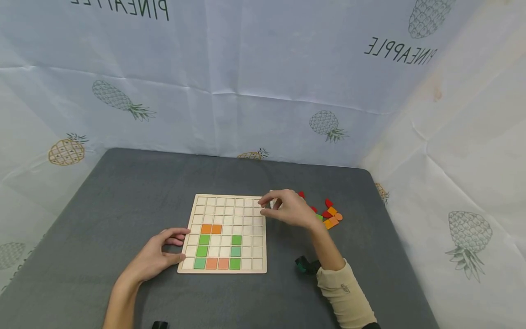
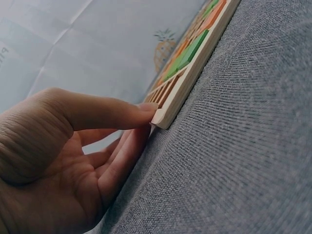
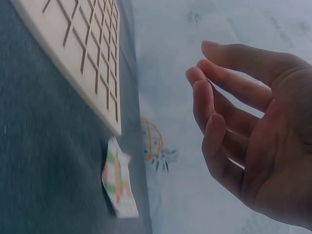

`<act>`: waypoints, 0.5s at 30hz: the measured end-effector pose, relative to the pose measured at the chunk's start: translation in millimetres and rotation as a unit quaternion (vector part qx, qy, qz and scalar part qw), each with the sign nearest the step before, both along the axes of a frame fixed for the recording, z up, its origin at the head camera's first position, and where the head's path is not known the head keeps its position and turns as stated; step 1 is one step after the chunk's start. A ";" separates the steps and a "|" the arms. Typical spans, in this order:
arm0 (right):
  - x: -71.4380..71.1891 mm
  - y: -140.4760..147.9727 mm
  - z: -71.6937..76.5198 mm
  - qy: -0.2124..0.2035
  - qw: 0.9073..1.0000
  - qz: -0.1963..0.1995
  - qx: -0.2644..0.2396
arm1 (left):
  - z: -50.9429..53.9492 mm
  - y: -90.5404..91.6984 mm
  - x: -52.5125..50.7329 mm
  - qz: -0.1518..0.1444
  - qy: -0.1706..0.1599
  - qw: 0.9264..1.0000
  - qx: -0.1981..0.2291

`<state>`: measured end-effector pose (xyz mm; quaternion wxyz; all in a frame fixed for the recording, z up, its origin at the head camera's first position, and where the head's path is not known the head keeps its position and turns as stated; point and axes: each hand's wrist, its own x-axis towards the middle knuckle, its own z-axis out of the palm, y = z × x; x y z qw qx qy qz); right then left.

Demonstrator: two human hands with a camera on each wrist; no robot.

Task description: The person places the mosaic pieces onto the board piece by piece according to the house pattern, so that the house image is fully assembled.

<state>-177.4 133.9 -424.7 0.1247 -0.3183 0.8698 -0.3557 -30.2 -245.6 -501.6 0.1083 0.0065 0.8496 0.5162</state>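
We've got the pale wooden grid board [image 1: 248, 240] flat on the grey fabric-covered table [image 1: 156, 192], flat green, orange and salmon square tiles [image 1: 204, 239] in its near half. Left hand [image 1: 154, 256] touches its left edge by the near corner, braced, not clamped. Right hand [image 1: 289, 209] is by the far-right corner, thumb and index apart, nothing visible between. For clean placing, we should brace lightly, square each tile over its cell, lower flat.
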 end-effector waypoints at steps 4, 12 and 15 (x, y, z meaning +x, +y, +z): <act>0.2 21.1 2.3 -0.004 1.000 -0.031 0.003 | 0.2 -0.2 -0.5 -0.001 -0.002 1.000 0.000; -0.2 61.9 -0.7 0.002 0.997 -0.080 -0.004 | -0.6 -0.6 -0.3 -0.001 0.002 1.000 0.001; 1.1 77.1 -0.6 -0.005 0.996 -0.094 -0.002 | -0.9 -0.2 -0.4 0.002 0.002 1.000 0.002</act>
